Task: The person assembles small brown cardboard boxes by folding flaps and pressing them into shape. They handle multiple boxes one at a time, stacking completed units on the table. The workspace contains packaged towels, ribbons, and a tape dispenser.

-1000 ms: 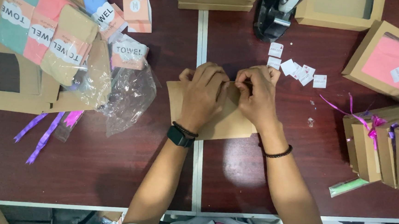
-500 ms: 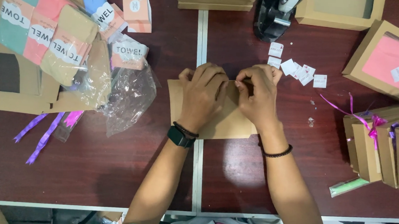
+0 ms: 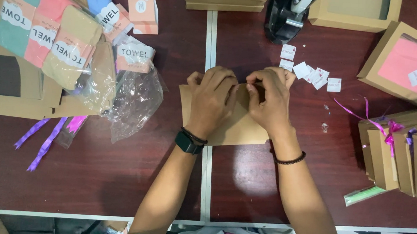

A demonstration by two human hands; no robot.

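While nothing much has shifted over the last second, the left hand (image 3: 213, 100) and right hand (image 3: 266, 97) stay pressed, fingers curled, on the flat brown cardboard box blank (image 3: 236, 128) lying mid-table on the dark red tabletop (image 3: 118, 174); folding continues unhurried.

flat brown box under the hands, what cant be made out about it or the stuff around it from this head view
- Flat brown cardboard box, head view: its middle and top edge are covered by the left hand and right hand.
- What the fingers pinch: too small and hidden between them.
- Small white stickers: print too small.
- Black tape dispenser: cut off by the top edge.
- Ribboned boxes: cut off by the right edge.
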